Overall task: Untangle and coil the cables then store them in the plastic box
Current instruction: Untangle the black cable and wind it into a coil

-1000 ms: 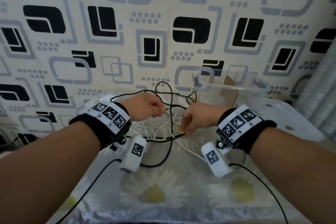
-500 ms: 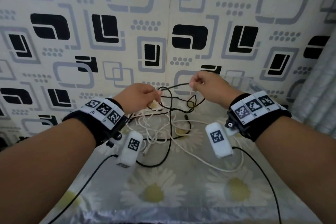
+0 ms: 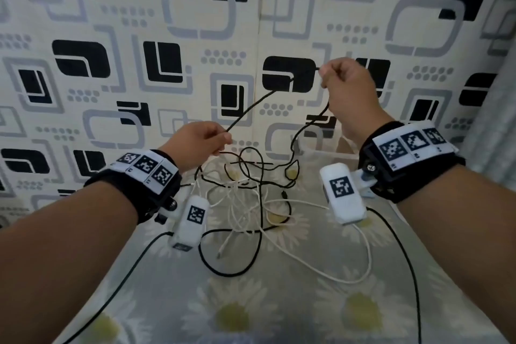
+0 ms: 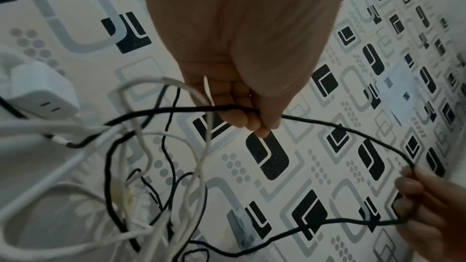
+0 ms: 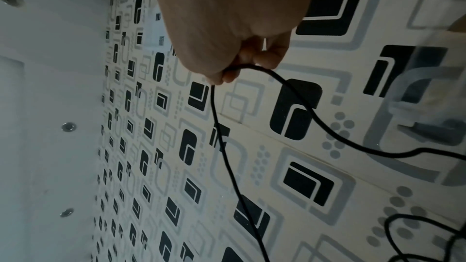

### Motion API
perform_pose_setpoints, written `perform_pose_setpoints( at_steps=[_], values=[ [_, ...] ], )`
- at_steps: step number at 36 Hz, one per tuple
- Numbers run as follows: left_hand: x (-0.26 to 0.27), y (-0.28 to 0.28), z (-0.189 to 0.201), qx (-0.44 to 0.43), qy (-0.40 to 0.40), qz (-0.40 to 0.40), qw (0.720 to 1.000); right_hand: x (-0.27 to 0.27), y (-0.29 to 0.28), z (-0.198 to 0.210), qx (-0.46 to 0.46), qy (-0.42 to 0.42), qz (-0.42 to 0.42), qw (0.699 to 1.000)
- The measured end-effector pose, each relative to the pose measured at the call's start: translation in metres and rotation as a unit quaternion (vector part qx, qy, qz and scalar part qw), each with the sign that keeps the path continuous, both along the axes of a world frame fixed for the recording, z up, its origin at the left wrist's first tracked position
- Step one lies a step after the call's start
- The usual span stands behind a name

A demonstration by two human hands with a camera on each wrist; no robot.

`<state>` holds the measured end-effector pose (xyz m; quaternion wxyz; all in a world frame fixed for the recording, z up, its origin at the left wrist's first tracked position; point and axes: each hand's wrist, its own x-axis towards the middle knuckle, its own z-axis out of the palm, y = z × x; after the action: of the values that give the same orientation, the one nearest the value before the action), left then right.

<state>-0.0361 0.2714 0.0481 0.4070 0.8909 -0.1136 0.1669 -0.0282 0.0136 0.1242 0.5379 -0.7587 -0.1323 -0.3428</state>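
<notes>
A tangle of black and white cables (image 3: 251, 198) lies on the daisy-print table. My left hand (image 3: 220, 145) pinches a black cable (image 3: 251, 109) low over the tangle; the left wrist view shows its fingers curled round that black cable (image 4: 327, 125), with white cables (image 4: 141, 142) hanging beneath. My right hand (image 3: 324, 75) is raised high against the wall and pinches the same black cable (image 5: 297, 95), which runs taut between both hands and loops down to the pile. The clear plastic box (image 3: 321, 145) stands at the back right, mostly hidden behind my right wrist.
The patterned wall (image 3: 139, 36) stands close behind the table. A white charger block (image 4: 42, 91) sits at the left of the tangle. Thin black leads (image 3: 402, 254) run from the wrist cameras across the table (image 3: 279, 301). A curtain (image 3: 497, 120) hangs at the right.
My right hand has risen from the tangle up to the wall, drawing the black cable out with it. My left hand has lifted slightly and keeps its pinch.
</notes>
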Motion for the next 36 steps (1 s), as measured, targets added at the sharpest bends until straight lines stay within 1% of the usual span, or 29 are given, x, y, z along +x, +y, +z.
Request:
perform_pose_setpoints(
  at_steps=[2,5,9,12,17,21,23,25,27,28,34,36],
  values=[
    [0.001,0.004,0.003,0.018,-0.019,0.024,0.999,0.002,-0.002,0.003,0.028,-0.013,-0.009,0.999],
    [0.003,0.010,0.007,0.001,-0.054,0.061,0.997,0.005,-0.007,0.003,0.052,-0.019,-0.017,0.998],
    [0.005,0.013,0.022,-0.045,-0.088,0.089,0.991,0.007,-0.010,-0.006,0.042,-0.002,-0.021,0.999],
    [0.007,0.016,0.041,-0.102,-0.097,0.090,0.986,0.007,-0.011,-0.011,0.054,0.026,-0.011,0.998],
    [0.007,0.010,0.078,-0.194,-0.113,0.056,0.973,0.001,-0.011,-0.010,0.064,0.056,0.012,0.996],
    [0.003,0.001,0.093,-0.240,-0.096,0.010,0.966,-0.004,-0.008,-0.013,0.027,0.075,0.037,0.996],
    [0.002,-0.004,0.091,-0.267,-0.075,-0.014,0.961,-0.003,-0.009,-0.018,0.003,0.073,0.026,0.997],
    [0.000,-0.009,0.087,-0.291,-0.057,-0.037,0.954,0.000,-0.010,-0.021,-0.023,0.071,-0.015,0.997],
    [-0.001,-0.013,0.083,-0.295,-0.048,-0.053,0.953,0.000,-0.010,-0.023,-0.073,0.058,-0.061,0.994],
    [-0.002,-0.016,0.081,-0.289,-0.045,-0.062,0.954,-0.002,-0.008,-0.022,-0.092,0.047,-0.064,0.993],
    [-0.008,-0.037,0.083,-0.247,-0.010,-0.131,0.960,-0.021,0.010,-0.010,-0.166,-0.034,0.002,0.986],
    [-0.009,-0.043,0.082,-0.252,0.011,-0.152,0.956,-0.024,0.017,-0.007,-0.144,-0.044,0.028,0.988]
  ],
)
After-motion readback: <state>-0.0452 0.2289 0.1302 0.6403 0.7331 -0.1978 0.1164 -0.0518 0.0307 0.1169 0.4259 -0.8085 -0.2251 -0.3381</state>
